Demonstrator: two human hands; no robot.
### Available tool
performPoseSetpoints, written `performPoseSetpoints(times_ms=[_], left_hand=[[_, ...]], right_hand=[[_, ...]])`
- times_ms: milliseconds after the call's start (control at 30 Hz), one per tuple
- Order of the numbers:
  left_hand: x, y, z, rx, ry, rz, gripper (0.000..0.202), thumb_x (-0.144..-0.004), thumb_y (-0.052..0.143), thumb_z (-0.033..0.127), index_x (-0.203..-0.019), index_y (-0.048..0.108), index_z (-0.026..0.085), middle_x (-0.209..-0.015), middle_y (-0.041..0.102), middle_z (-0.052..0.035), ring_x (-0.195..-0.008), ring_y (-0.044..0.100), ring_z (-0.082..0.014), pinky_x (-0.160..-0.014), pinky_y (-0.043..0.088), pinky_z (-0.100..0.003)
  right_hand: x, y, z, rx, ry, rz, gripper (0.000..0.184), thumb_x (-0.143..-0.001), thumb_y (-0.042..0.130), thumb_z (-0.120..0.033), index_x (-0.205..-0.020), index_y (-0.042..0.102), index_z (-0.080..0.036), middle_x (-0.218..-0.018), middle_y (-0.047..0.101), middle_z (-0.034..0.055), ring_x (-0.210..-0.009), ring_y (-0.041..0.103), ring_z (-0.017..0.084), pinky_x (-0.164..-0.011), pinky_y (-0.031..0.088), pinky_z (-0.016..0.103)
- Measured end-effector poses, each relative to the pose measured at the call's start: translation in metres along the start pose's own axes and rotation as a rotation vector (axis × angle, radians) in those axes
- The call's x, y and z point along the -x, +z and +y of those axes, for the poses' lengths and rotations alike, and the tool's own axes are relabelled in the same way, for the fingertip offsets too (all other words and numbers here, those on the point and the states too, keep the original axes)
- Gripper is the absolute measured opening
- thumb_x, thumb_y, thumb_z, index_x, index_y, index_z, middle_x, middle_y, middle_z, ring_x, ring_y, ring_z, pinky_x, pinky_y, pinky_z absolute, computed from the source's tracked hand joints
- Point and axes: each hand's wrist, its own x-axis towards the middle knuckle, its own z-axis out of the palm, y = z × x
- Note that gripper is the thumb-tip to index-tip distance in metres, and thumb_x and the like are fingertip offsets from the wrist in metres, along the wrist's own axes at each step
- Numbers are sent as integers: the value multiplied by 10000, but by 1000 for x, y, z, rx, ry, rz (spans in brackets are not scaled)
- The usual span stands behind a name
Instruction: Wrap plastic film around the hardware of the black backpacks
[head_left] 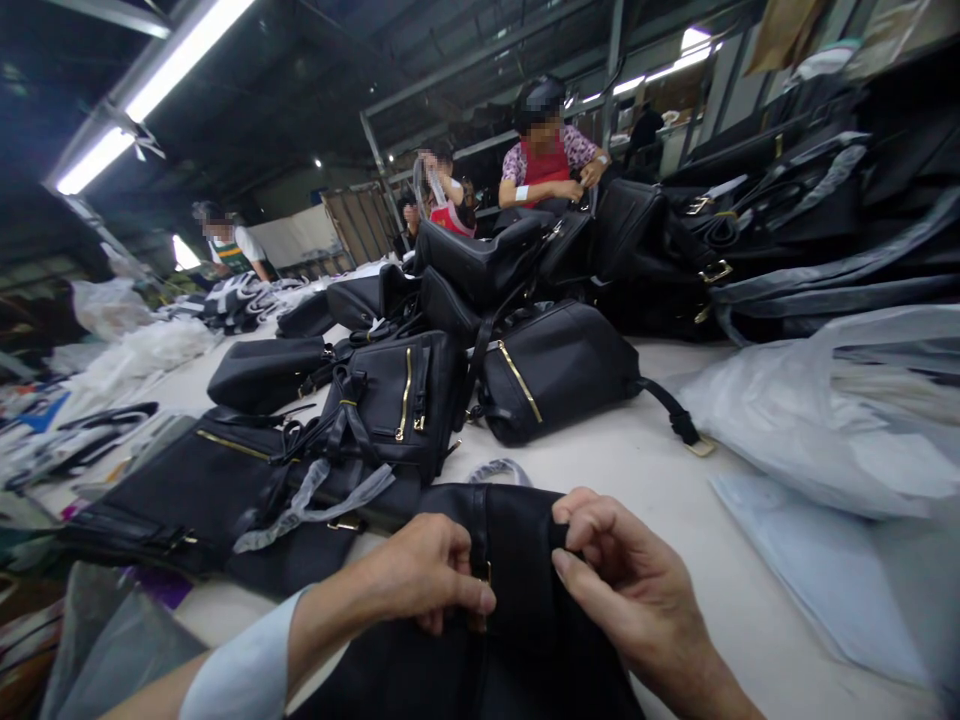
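A black bag [517, 620] lies in front of me, its flap toward the far side and a strap running down its middle. My left hand [431, 575] is closed at that strap, thumb and fingers pinching it beside a small gold buckle [489, 578]. At the flap's right edge, my right hand [630, 585] pinches the black material between thumb and fingers. The lower part of the bag runs out of view at the bottom. A loop in clear plastic wrap [499, 470] lies just beyond the bag.
Several black bags with gold zips, such as this one [559, 370], are heaped across the white table [637, 480]. Plastic bags [817, 410] and a pale sheet [817, 570] lie at the right. More bags pile up at the back right. Co-workers [547, 165] work beyond the heap.
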Motion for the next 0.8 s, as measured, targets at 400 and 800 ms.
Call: performPoseSetpoints(times_ms=[400,800], left_hand=[[-11,-3,-4,39,-15,-74,261,-557,761,313,-574,532,189,-439,580,59,-339,504,-95,-338,376,-187],[-12,-4,-1,33,-17,-94,236,-597,751,252,-555,528,189,-375,533,82,-305,493,-84,-302,377,-164]], right_hand=[[-3,-3,2,-58,54,-37,175,-762,622,-96,-736,527,-240,-781,506,-22,-537,400,91,-468,328,203],[-3,-4,6,-62,61,-32,177,-748,631,-106,-714,521,-240,-785,515,-13,-594,451,116,-470,334,202]])
